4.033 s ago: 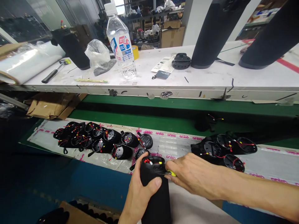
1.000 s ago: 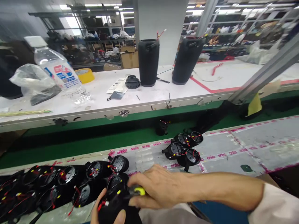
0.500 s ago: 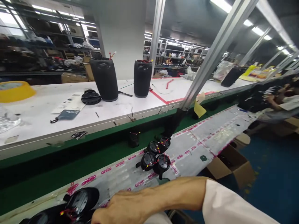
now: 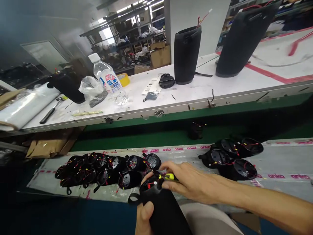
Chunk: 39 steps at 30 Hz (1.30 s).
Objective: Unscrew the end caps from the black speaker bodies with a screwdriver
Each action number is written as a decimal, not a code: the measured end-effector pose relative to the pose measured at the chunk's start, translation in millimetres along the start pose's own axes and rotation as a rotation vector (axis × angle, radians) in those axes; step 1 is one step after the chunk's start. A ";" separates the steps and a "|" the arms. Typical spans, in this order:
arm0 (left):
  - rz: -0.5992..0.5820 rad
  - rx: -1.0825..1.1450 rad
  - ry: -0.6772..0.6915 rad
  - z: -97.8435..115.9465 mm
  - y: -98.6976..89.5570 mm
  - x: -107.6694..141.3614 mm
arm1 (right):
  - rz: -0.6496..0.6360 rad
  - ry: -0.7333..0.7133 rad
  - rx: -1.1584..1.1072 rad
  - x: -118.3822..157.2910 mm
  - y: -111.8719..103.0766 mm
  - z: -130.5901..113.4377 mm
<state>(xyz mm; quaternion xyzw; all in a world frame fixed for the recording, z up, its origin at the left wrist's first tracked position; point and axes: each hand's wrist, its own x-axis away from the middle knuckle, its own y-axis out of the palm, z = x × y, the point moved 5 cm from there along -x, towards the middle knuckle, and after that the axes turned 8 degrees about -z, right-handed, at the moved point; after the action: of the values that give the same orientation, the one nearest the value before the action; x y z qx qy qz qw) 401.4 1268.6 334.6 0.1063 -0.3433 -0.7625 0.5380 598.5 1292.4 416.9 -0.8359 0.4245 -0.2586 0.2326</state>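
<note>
My left hand (image 4: 144, 213) is wrapped round a black fabric-covered cylinder (image 4: 168, 212), which looks like a portable speaker body. It is tilted, with its open end facing up and away from me. Red and white wire connectors show inside that end, and a black strap loop sticks out at its left. Over the opening, my right hand (image 4: 188, 179) has its fingers and thumb closed on a small yellow-and-black tool (image 4: 169, 176); its exact kind is not clear. More black speaker bodies (image 4: 126, 179) with wires in their open ends stand to the left on the lower bench.
A second group of speaker bodies (image 4: 244, 168) stands at right on the plastic-covered lower bench (image 4: 288, 163). The white shelf (image 4: 146, 102) holds a water bottle (image 4: 110, 81), a tape roll (image 4: 124, 79), a hammer (image 4: 51, 111), a film roll (image 4: 26, 104) and tall speakers (image 4: 187, 55).
The view has swung left. My right hand, earlier low over the bench by the speaker bodies, is now at the open end of one held in my left hand, with the yellow-and-black tool showing.
</note>
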 end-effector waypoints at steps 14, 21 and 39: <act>0.255 -0.182 0.044 1.2 -6.3 17.6 | 0.174 -0.209 0.570 14.8 51.0 -17.3; 0.270 -0.278 0.052 4.7 -5.0 18.3 | 0.213 -0.220 0.572 13.6 56.2 -15.0; 0.541 -0.798 0.161 17.9 -4.7 33.8 | 0.203 -0.181 0.607 26.7 63.2 -18.4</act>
<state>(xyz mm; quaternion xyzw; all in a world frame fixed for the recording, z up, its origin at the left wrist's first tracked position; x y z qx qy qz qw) 374.9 1246.7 351.9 -0.1424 0.0030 -0.6567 0.7405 563.2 1233.5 398.6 -0.7016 0.3869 -0.2735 0.5322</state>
